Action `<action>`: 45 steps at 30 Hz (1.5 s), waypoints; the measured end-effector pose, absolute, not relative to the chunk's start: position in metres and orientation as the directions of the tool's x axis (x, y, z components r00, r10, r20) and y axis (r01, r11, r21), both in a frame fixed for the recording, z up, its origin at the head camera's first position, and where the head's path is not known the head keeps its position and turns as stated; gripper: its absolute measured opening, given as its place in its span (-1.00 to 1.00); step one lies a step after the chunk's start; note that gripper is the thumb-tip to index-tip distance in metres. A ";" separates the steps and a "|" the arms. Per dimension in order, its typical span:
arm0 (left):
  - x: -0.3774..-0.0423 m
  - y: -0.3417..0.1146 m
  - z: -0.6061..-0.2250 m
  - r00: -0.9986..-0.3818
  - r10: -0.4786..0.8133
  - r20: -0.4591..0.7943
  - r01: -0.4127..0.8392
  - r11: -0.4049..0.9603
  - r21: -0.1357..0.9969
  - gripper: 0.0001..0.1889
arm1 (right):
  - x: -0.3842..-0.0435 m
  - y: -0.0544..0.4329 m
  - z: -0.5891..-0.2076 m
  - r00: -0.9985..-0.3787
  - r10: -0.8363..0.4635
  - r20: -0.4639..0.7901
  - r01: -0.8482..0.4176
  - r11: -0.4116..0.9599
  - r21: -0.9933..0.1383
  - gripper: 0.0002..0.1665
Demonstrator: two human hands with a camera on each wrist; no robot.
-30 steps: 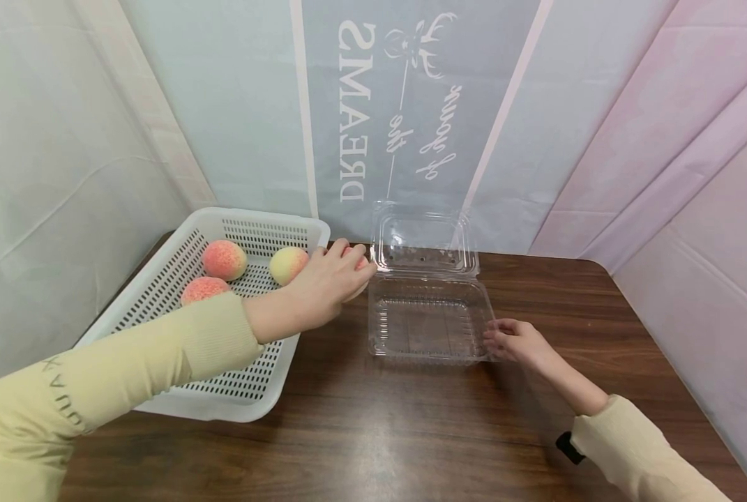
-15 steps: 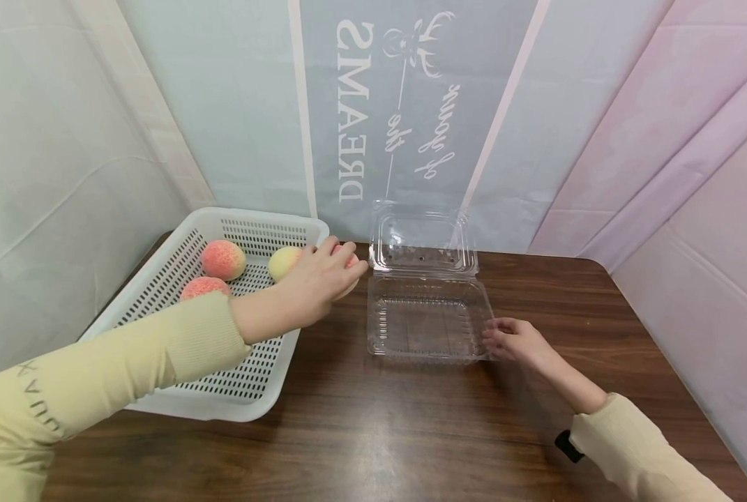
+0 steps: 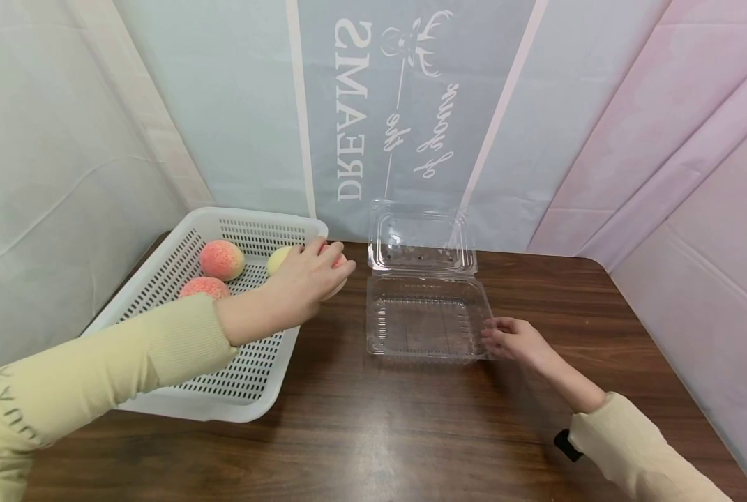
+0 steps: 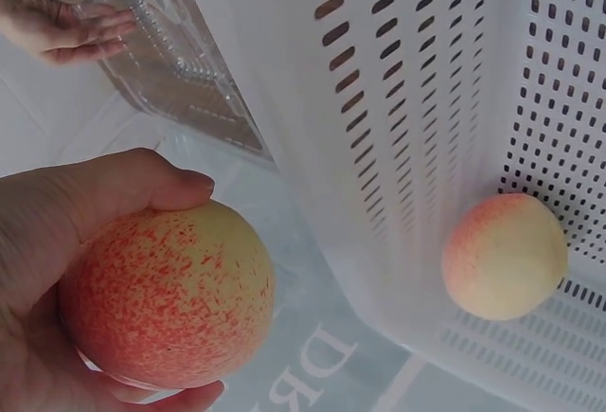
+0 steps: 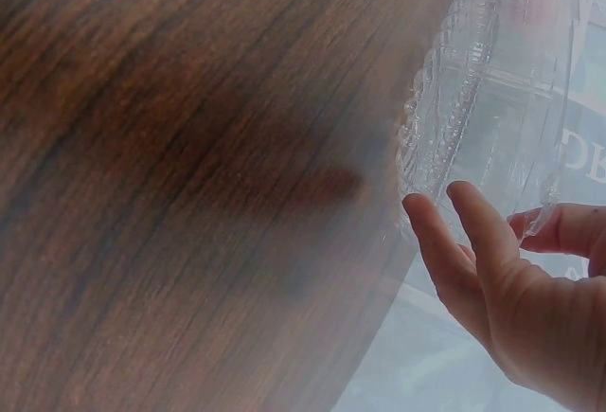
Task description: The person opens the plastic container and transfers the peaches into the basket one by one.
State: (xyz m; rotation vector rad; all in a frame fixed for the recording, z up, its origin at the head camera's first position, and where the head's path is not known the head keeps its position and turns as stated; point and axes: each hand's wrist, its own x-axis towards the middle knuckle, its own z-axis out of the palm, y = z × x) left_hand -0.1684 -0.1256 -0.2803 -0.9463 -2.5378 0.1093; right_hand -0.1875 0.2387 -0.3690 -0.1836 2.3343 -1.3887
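Note:
My left hand (image 3: 294, 282) grips a red-and-yellow peach (image 4: 180, 289), thumb over one side and fingers round the other, just past the right rim of a white perforated basket (image 3: 241, 410). Inside the basket lie a pale peach (image 4: 507, 256), partly behind my hand in the head view, and two redder peaches, one at the back (image 3: 222, 260) and one in front of it (image 3: 204, 286), partly hidden by the sleeve. A clear plastic clamshell box (image 3: 429, 317) stands with its lid (image 3: 420, 240) raised. My right hand (image 3: 517, 341) pinches the box's right front rim between thumb and fingers.
Everything stands on a dark wood-grain table (image 3: 373, 432). A printed cloth (image 3: 411, 104) hangs right behind the box and basket. More cloth closes off the left and right sides.
My left hand, holding the peach, has drifted left, away from the clear box and toward the basket. The right hand stays at the box's rim.

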 end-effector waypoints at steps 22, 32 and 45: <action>-0.166 -0.152 -0.275 -0.763 0.581 0.282 0.558 0.813 -0.165 -0.75 | -0.187 0.238 -0.368 -0.905 -0.322 -0.278 0.104 0.467 -0.878 -0.51; -0.170 -0.162 -0.280 -0.789 0.552 0.270 0.533 0.834 -0.144 -0.69 | -0.187 0.238 -0.368 -0.903 -0.329 -0.278 0.099 0.469 -0.878 -0.51; -0.171 -0.176 -0.292 -0.728 0.580 0.365 0.566 0.809 -0.156 -0.90 | -0.188 0.238 -0.369 -0.906 -0.327 -0.270 0.096 0.462 -0.882 -0.52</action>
